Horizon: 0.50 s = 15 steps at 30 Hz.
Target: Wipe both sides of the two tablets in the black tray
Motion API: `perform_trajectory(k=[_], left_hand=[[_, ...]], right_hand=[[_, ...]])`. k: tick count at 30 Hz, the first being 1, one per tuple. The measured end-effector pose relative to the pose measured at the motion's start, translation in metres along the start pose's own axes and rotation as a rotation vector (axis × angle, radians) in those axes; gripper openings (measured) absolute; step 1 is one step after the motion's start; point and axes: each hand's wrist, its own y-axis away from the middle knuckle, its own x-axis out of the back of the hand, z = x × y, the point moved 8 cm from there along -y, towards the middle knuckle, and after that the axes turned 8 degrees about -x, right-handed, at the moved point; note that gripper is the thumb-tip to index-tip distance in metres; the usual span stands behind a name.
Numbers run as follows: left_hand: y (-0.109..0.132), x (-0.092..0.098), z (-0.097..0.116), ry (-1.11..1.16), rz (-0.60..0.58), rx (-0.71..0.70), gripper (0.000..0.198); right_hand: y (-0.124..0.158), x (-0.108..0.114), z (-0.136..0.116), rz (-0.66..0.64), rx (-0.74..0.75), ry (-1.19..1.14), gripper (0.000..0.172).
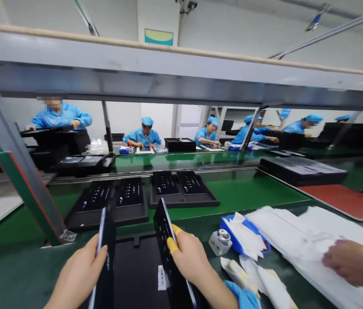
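My left hand (80,274) grips a thin black panel (106,253) held upright on its edge. Just to the right, my right hand (191,259), with yellow finger cots on two fingers and a blue sleeve cuff, holds a second black panel (164,229), also on edge and tilted. Between the two panels a black tray (136,270) lies flat on the green bench. Beyond my hands two black trays (110,201) (183,189) with printed panels in them rest on the green conveyor belt (242,193).
A small white dispenser bottle (220,241), a blue holder of white wipes (242,234) and white foam sheets (297,240) lie to the right. Another person's hand (352,262) rests on the sheets. A red mat (345,199), a stack of black trays (300,169), a slanted frame post (14,159) and workers in blue stand around.
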Motion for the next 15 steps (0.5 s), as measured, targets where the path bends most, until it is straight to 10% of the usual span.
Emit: perform_trajectory(k=[15], left_hand=[[-0.059,0.000,0.039,-0.046,-0.050,0.031,0.032]], right_hand=[[-0.053,-0.018,-0.028,-0.072,-0.102,0.123,0.051]])
